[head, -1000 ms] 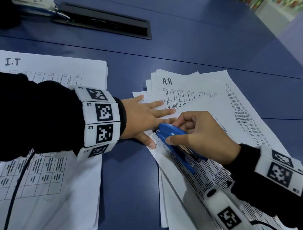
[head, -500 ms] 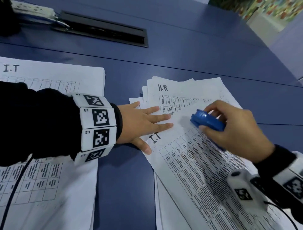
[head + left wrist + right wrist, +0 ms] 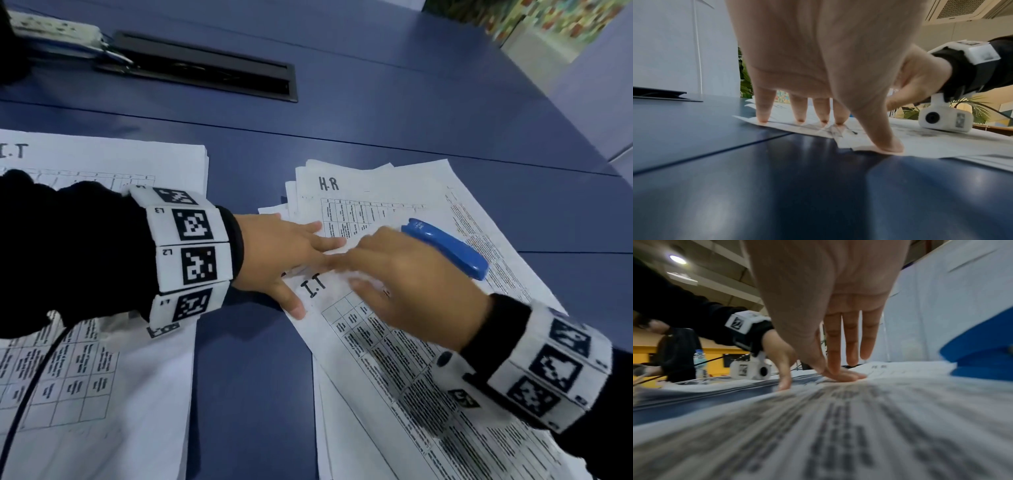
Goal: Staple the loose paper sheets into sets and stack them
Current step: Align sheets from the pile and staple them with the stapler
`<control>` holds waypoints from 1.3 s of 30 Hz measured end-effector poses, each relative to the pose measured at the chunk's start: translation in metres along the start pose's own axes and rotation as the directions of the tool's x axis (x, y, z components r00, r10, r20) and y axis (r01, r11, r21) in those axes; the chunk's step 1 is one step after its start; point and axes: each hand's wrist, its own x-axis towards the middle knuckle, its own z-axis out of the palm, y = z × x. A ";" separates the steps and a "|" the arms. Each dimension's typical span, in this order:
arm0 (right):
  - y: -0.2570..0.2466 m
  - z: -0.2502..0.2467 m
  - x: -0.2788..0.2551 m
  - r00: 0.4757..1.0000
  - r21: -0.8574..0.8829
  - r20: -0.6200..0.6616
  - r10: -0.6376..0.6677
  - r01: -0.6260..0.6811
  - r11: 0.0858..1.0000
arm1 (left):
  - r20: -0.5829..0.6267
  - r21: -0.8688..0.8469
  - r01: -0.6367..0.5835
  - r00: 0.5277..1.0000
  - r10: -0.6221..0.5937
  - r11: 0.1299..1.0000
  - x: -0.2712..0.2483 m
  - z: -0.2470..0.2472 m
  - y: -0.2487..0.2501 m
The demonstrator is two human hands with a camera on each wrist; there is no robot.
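Both flat hands, left hand [image 3: 274, 253] and right hand [image 3: 404, 284], press the I.T set [image 3: 359, 329]; the neat I.T stack [image 3: 102, 377] lies left, nearer the left hand.

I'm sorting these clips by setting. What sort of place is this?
Probably an office or meeting room: a long blue table with a recessed cable hatch, printed sheets headed H.R and I.T, and a ceiling air-conditioning vent.
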 end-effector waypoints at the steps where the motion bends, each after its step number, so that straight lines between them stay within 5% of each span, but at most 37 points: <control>1: -0.006 0.005 0.002 0.999 0.025 0.022 -0.050 0.049 0.998 | -0.011 -0.012 -0.010 1.000 0.010 1.000 0.000 0.001 0.000; 16: -0.013 0.018 0.019 0.978 0.135 0.146 -0.150 0.131 0.982 | -0.028 -0.077 -0.002 1.000 0.000 0.997 -0.001 0.000 0.003; 26: -0.030 0.022 0.021 0.945 -0.083 0.134 -0.299 0.312 0.947 | -0.001 -0.060 0.025 1.000 -0.025 0.998 0.000 0.001 0.002; 34: -0.010 0.014 0.022 0.981 0.177 0.152 -0.117 0.090 0.980 | -0.033 -0.113 -0.018 0.999 0.014 0.993 -0.001 0.003 0.000; 39: -0.025 0.023 0.025 0.960 0.095 0.130 -0.248 0.236 0.967 | 0.003 -0.083 0.022 1.000 -0.022 0.996 0.001 0.003 0.001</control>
